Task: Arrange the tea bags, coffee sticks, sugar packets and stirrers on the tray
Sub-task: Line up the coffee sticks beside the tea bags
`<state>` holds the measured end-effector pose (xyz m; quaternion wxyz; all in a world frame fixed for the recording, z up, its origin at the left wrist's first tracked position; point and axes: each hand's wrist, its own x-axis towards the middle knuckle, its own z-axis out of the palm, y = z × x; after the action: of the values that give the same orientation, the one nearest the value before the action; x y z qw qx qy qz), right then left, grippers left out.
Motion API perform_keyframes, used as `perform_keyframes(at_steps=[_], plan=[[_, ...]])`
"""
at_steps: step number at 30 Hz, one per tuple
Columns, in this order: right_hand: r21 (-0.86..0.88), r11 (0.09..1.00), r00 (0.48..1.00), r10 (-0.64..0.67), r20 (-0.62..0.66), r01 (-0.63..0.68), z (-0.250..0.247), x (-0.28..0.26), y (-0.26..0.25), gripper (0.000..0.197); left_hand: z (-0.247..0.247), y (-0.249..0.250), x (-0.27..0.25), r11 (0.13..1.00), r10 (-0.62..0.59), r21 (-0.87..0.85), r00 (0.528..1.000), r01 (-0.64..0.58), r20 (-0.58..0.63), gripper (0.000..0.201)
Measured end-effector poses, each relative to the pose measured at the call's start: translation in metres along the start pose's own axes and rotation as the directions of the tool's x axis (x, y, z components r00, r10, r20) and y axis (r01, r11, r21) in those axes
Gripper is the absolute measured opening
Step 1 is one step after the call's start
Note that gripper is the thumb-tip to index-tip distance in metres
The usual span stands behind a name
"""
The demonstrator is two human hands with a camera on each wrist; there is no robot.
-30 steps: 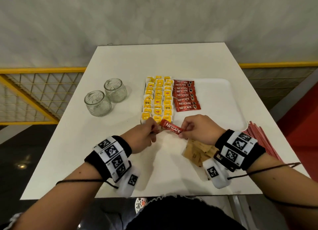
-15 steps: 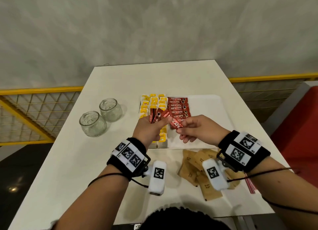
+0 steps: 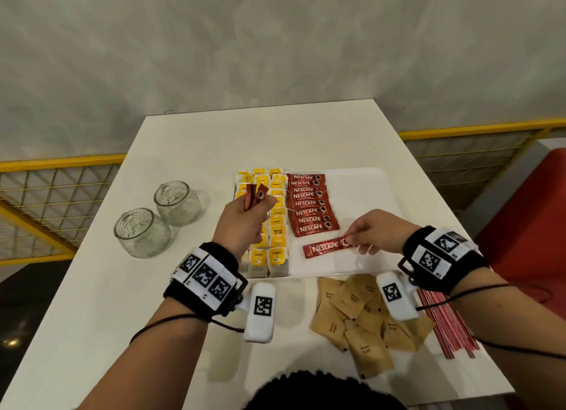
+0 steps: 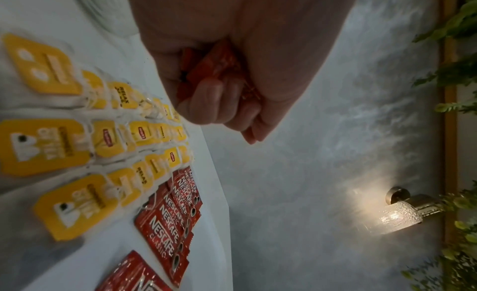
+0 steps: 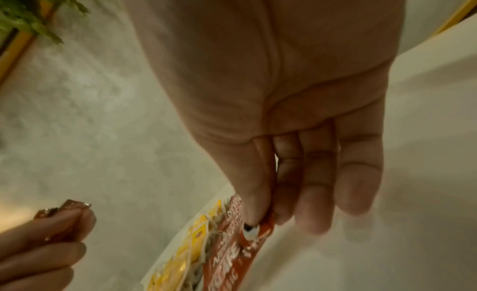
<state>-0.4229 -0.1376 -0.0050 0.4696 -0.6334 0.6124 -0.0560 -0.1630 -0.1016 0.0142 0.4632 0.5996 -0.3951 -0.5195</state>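
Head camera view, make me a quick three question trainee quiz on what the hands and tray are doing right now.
1. True or false: the brown paper sugar packets lie on the white plastic tray.
2. What does the right hand pinch?
A. yellow-tagged tea bag
B. red coffee stick
C. red stirrer
3. Fill in: the left hand grips a bunch of spare red coffee ____.

Key: 1 false, they lie on the white table. 2 B, the single red coffee stick. 3 sticks.

Two glass jars (image 3: 157,218); one white tray (image 3: 364,195); eight Nescafé sticks in a row (image 3: 312,204), a ninth (image 3: 326,248) apart, at least two more in the left hand (image 3: 242,222); tea bags (image 3: 274,225) in three columns; sugar packets (image 3: 352,314) and stirrers (image 3: 444,327) too heaped to count.
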Motion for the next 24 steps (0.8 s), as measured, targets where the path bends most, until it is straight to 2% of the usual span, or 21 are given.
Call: perform_keyframes(at_steps=[4,7,17,20,24], plan=[[0.085,0.994,0.99,0.08,-0.115,-0.071,0.012,0.017,0.001,0.016,-0.001,-0.004,0.008,0.999,-0.009,0.045,1.0,0.009,0.005,0.018],[0.087,0.991,0.978,0.115,-0.174,-0.101,0.017,0.026,-0.002,0.022,0.0,-0.007,0.011,0.999,-0.02,0.03,1.0,0.019,0.023,0.017],[0.122,0.984,0.968,0.15,-0.201,-0.128,0.02,0.031,-0.011,0.018,0.0,-0.012,0.016,0.998,-0.056,0.012,0.997,0.055,0.06,0.012],[0.147,0.982,0.967,0.151,-0.206,-0.122,0.022,0.032,-0.014,0.017,0.001,-0.013,0.018,0.992,-0.118,-0.036,0.992,0.119,0.034,0.006],[0.128,0.985,0.972,0.137,-0.192,-0.114,0.023,0.032,-0.017,0.018,0.002,-0.013,0.018,0.986,-0.149,-0.064,0.987,0.152,0.058,0.015]])
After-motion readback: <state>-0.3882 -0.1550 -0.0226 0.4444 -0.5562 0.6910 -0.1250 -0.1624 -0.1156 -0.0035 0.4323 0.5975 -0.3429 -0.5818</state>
